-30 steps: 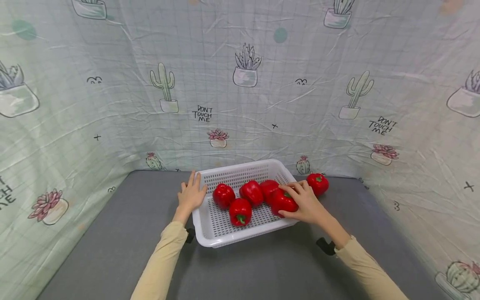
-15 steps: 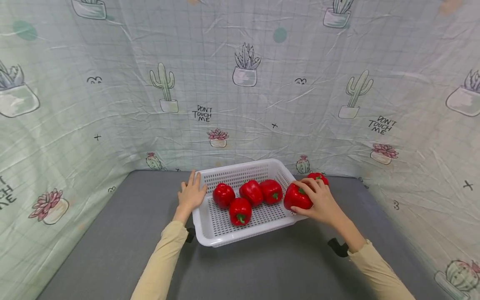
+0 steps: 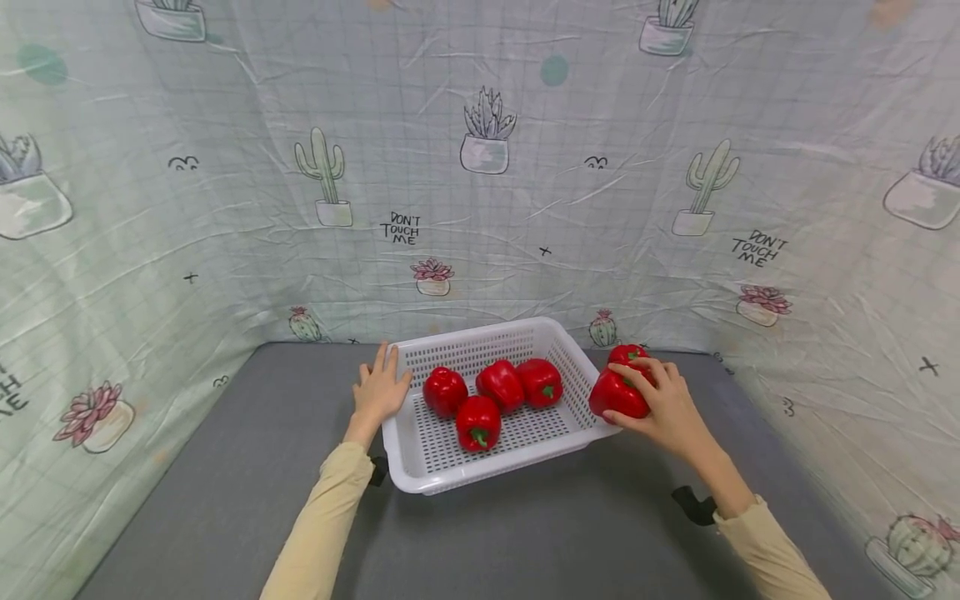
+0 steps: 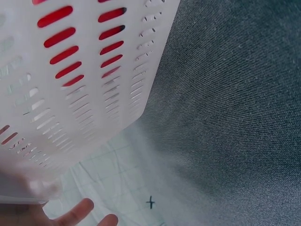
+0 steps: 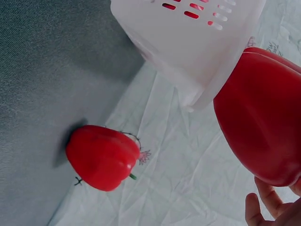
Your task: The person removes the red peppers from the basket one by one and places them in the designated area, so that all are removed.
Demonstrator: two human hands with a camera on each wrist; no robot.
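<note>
Surrounding everything, a cactus-print sheet rises behind a grey counter. On that sits a white slotted plastic basket. The person's left hand rests against its left end, grip loose, fingers spread apart; the right hand has its grip clamped on a red bell pepper at the basket's right end, touching the rim or not, I can't tell. Four more bell peppers lie inside, and another loose bell pepper sits on the counter beyond the held one.
</note>
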